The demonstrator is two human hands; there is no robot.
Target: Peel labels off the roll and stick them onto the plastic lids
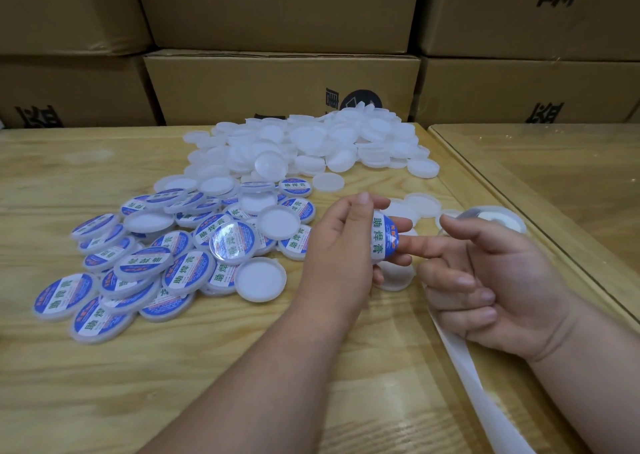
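Wood: pale grained worktop (104, 384) carries everything; the left hand serves as the landmark below.
Labelled lids (145, 263): a loose overlapping heap with blue, white and green stickers, left of the left hand, a few bare lids mixed in.
Bare lids (311, 145): a large white heap beyond the left hand, against the boxes.
Boxes (277, 82): brown cardboard, stacked along the far edge of the worktop, black print on them.
Left hand (341, 245): raised above the worktop, fingers and thumb curled round the rim of one lid.
Held lid (382, 237): label side turned toward the right hand; the blue sticker already lies on it.
Right hand (491, 280): just right of the left hand, forefinger stretched out and touching the held lid's edge, the other fingers curled in; whether they hold the strip I cannot tell.
Label roll (491, 216): lying on the worktop beyond the right hand, blurred.
Backing strip (471, 374): white, runs from under the right hand toward the near edge.
Second worktop (571, 176): butted up at the far right.
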